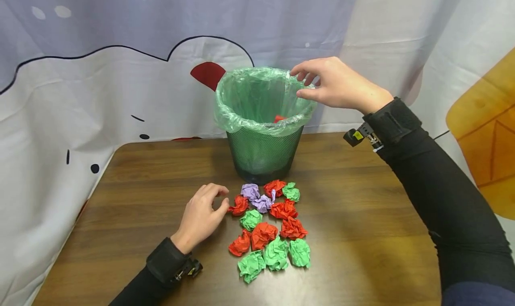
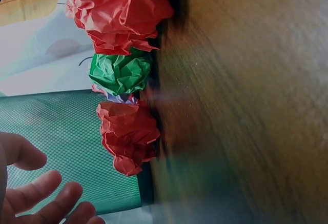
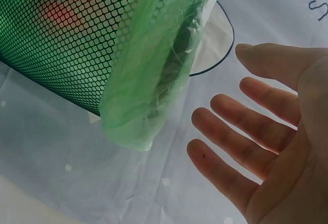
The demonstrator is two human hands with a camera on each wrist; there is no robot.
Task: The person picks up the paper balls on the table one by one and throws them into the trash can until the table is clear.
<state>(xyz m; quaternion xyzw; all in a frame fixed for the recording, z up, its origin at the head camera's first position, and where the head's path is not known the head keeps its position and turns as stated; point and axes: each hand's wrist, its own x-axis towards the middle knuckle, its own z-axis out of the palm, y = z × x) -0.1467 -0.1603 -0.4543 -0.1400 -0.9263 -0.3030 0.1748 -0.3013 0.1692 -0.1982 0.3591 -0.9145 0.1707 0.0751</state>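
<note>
My right hand (image 1: 334, 82) is over the right rim of a mesh waste bin (image 1: 263, 151) lined with a green plastic bag (image 1: 249, 95). Its fingers are spread and hold nothing, as the right wrist view also shows. Inside the bag a bit of red paper (image 1: 279, 118) shows, and red patches (image 3: 59, 15) come through the mesh. Beside the crumpled paper balls my left hand (image 1: 201, 214) hovers low, fingers loosely bent and empty. Nearest to its fingertips is a red paper ball (image 1: 240, 205); a green paper ball (image 1: 251, 219) lies just nearer to me.
Several more balls lie grouped in front of the bin: purple paper (image 1: 250, 191), red paper (image 1: 263, 235) and green paper (image 1: 276, 253). They rest on a brown wooden table (image 1: 362, 252). Behind the table hangs a printed curtain (image 1: 120, 87).
</note>
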